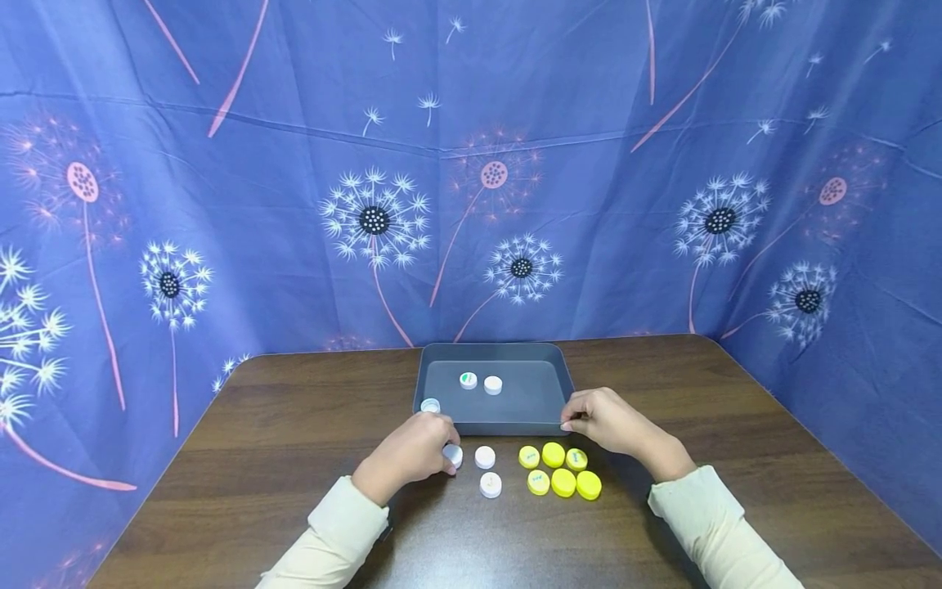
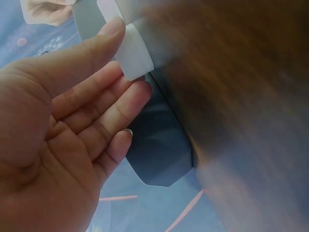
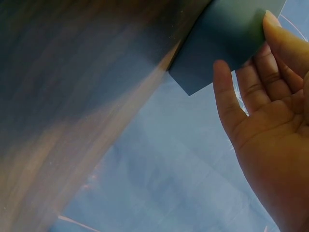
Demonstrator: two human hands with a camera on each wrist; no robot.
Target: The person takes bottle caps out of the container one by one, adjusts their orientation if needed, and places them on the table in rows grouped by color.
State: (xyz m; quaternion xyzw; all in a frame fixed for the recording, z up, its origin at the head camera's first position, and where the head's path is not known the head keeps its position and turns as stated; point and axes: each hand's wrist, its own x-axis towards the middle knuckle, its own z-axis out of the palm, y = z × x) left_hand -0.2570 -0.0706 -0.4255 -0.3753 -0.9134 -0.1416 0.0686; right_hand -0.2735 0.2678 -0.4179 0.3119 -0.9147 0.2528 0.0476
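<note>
My left hand pinches a white bottle cap between thumb and fingers, just in front of the tray's near left corner. Two more white caps, one plain and one with a faint mark, lie to its right on the table. At the dark grey tray's near right corner, my right hand holds the rim, thumb on top and fingers along the outer wall. Inside the tray are a green-marked white cap, a plain white cap and a pale cap by the left wall.
Several yellow caps sit in two rows in front of the tray's right half, some with printed tops. The brown wooden table ends at a blue dandelion-patterned cloth behind and at both sides.
</note>
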